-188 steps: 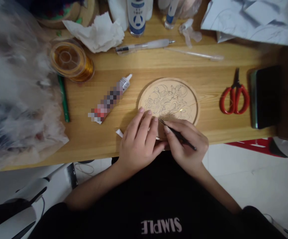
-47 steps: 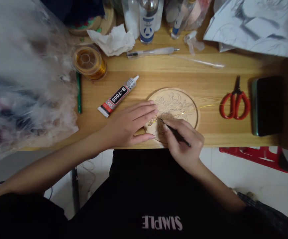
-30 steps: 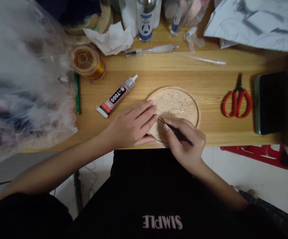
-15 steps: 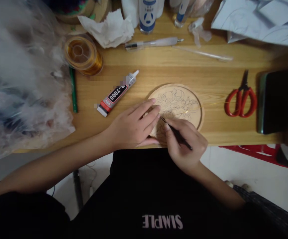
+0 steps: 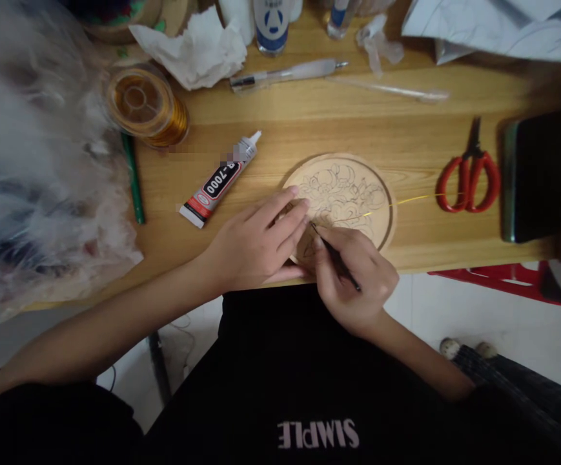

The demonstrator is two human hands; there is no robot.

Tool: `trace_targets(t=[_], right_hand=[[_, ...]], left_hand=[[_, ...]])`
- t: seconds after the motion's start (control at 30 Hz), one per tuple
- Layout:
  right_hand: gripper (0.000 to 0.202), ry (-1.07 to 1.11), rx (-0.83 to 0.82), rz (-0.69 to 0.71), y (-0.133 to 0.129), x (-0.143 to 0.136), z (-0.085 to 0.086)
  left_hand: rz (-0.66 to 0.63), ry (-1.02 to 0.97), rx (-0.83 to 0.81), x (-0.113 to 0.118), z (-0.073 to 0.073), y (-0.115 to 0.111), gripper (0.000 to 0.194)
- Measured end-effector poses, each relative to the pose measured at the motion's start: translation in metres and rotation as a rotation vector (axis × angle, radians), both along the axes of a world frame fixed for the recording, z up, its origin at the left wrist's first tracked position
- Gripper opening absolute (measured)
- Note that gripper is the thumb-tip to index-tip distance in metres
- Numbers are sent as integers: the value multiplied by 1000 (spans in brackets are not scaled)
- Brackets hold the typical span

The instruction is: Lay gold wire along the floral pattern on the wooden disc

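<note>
A round wooden plate with a raised rim and a flower line drawing lies at the table's front edge. My left hand rests over its left side, fingers stretched out flat, thumb low by the near edge. In my right hand is a pair of slim black tweezers, held like a pen. Their tip meets the plate close to my left fingertips; what it touches there is too small to make out. A thin gold wire runs across the plate and out over its right rim.
Red-handled scissors and a dark phone lie at right. Left are a glue tube, a gold wire spool, a green stick and plastic wrapping. Behind lie a pen, tissue and a bottle.
The whole view has shifted slightly, with the table's things sitting a little higher. Both hands keep nearly the same place on the plate, and the tweezers stay in my right hand.
</note>
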State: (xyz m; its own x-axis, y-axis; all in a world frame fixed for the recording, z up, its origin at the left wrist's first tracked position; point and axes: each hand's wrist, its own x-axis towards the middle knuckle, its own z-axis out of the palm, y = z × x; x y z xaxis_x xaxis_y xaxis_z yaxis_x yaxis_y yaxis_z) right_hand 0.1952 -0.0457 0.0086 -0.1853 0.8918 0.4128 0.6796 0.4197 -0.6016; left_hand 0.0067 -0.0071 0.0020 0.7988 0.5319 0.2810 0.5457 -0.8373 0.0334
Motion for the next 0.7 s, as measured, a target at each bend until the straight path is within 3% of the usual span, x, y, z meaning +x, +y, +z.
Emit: trace_targets(t=[0.17,0.33,0.57,0.7], right_hand=[[17,214,-164,-7,5,8,2],[6,397,-368,-162,5,17,8],[21,247,-292,-119,2,19,4],[17,218,-211,-110,5,15,8]], left_hand=[[17,-27,-7,0,-1,0,68],[15,-43,-15,0,-1,0,68],[72,-47,-10,8,0,-6,68],[129,-42,42,17,1,-12,69]])
